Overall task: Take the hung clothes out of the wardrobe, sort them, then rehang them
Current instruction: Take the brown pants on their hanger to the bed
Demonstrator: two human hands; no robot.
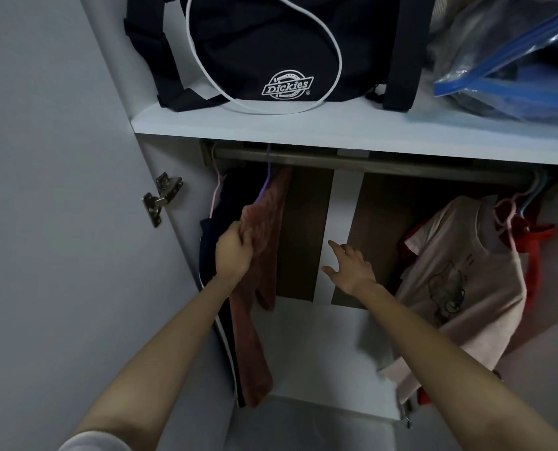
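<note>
A rust-red garment (pixel 264 255) hangs from a purple hanger (pixel 266 187) on the wardrobe rail (pixel 385 162) at the left. My left hand (pixel 233 252) grips its upper edge. Behind it a dark navy garment (pixel 212 242) hangs on a pink hanger (pixel 217 190). My right hand (pixel 351 266) is in mid-air in the gap at the middle, fingers spread, holding nothing. At the right a pale pink printed T-shirt (pixel 466 281) hangs on a pink hanger (pixel 507 216), with a red garment (pixel 534 252) behind it.
A white shelf (pixel 303 125) above the rail carries a black Dickies bag (pixel 271 50) and a clear plastic bag with blue strips (pixel 512 60). The open wardrobe door (pixel 76 190) with a metal hinge (pixel 162 196) stands at the left. The white wardrobe floor (pixel 320 353) lies below.
</note>
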